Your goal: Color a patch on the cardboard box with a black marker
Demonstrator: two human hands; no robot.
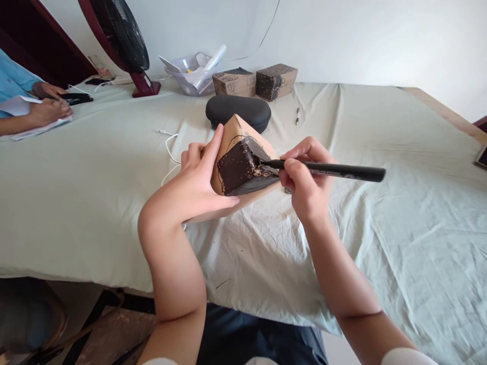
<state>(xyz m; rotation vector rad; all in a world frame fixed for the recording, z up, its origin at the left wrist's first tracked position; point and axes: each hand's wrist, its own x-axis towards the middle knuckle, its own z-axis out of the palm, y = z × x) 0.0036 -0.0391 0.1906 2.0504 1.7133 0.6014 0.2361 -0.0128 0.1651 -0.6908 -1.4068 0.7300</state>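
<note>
Fingers (192, 152) of L hand (190, 187) clamp a brown box (232, 134) held just in front of the black case (238, 111), R hand (304, 182) pinching a marker (342, 171) w/ tip on its inked end, so fresh ink could smear if the grip slips; two more boxes (254, 82) behind the case.

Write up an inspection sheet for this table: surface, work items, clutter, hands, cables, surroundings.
Surface: wrinkled pale green cloth covers the table.
Job's things: cardboard box, one face inked black; black marker, tip on that box.
Clutter: black case, pale inked box, dark inked box, pen, clear bowl of papers.
Hands: left hand holds the cardboard box; right hand has its grip on the marker.
Cables: white cable lies loose left of the hands.
Surroundings: fan, another person's hands on papers, white wall.
</note>
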